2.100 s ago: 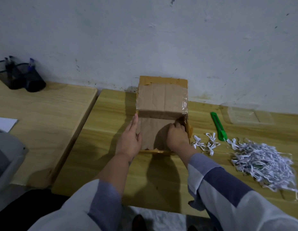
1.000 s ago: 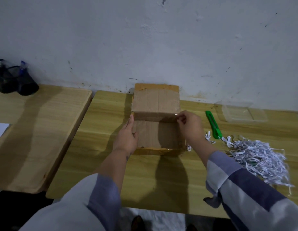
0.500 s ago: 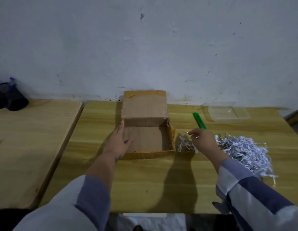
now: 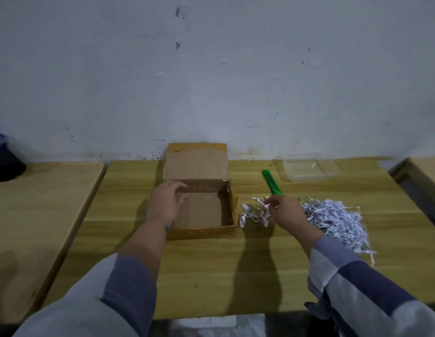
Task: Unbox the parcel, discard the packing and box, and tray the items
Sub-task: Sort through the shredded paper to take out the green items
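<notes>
An open cardboard box [image 4: 206, 210] sits mid-table with its lid flap standing up against the wall. Its inside looks bare. My left hand [image 4: 166, 205] hovers over the box's left wall, fingers loosely spread, holding nothing. My right hand [image 4: 285, 211] is just right of the box and pinches a few white paper shreds [image 4: 256, 211] at its fingertips. A larger pile of shredded paper [image 4: 335, 220] lies behind and right of that hand. A clear plastic tray [image 4: 308, 169] stands at the back right near the wall.
A green utility knife [image 4: 271, 182] lies between the box and the tray. A second wooden table [image 4: 41, 215] adjoins on the left, with a dark pen holder [image 4: 5, 161] at its back. Another table edge [image 4: 420, 171] shows at far right.
My right hand left the box's right wall and moved right to the loose shreds beside the box. My left hand shifted from the box's left side to over its left wall. The camera tilted up.
</notes>
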Demonstrator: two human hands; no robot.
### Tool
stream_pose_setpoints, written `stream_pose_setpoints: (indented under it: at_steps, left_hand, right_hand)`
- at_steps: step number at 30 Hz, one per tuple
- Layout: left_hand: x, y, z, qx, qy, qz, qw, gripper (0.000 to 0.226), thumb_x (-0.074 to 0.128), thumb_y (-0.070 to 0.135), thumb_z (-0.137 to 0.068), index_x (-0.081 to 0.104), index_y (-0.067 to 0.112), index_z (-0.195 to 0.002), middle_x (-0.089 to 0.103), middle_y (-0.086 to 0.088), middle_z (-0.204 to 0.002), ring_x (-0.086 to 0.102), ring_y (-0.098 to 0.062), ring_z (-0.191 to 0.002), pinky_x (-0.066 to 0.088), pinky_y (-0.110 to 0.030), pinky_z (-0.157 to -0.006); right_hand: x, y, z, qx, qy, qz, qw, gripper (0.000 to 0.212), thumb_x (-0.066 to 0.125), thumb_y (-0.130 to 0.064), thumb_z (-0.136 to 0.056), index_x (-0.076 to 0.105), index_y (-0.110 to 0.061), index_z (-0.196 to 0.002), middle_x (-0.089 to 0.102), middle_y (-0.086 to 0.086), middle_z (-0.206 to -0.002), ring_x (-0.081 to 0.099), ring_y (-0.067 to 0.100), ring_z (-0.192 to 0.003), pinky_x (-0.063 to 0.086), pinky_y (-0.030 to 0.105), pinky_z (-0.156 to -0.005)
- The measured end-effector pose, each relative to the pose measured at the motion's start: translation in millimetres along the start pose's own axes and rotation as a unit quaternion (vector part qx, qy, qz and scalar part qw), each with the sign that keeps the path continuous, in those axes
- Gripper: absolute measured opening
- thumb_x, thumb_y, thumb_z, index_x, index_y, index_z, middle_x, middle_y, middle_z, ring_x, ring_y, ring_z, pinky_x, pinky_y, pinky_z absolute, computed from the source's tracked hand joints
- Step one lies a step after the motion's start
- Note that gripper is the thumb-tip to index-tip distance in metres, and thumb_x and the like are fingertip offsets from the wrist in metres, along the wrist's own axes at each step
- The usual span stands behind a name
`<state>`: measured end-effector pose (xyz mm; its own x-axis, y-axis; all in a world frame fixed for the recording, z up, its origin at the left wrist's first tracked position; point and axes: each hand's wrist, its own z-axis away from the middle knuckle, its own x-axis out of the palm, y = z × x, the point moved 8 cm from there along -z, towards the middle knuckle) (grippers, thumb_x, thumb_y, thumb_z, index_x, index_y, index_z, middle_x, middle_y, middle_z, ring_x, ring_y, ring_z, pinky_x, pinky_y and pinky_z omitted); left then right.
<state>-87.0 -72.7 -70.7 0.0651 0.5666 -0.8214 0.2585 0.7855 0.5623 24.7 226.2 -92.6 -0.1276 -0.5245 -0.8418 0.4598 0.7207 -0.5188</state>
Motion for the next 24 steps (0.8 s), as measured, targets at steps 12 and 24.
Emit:
stream_pose_setpoints:
  at_steps: [12,24]
  left_hand:
    - [85,182,-4,0.109,-0.028,-0.045,0.993,0.009,0.061,0.032,-0.089,0.069,0.028,-0.091,0.065,0.005,-0.11,0.054,-0.02,-0.106,0.039,-0.035,-0.089]
    - [248,290,70,0.176,-0.275,-0.035,0.945,0.044,0.063,0.041,-0.088,0.052,0.025,-0.127,0.046,0.004,-0.137,0.051,-0.019,-0.121,0.046,-0.035,-0.094]
  right_hand:
    - [-94,102,9,0.005,0.053,0.01,0.999,0.027,0.049,-0.009,-0.09,0.072,-0.016,-0.103,0.073,0.011,-0.101,0.067,0.028,-0.084,0.045,0.026,-0.065]
    - [-91,199,18,-0.025,-0.051,0.03,0.998,0.042,0.072,-0.017,-0.079,0.062,-0.017,-0.12,0.048,0.01,-0.13,0.058,0.026,-0.108,0.043,0.026,-0.089]
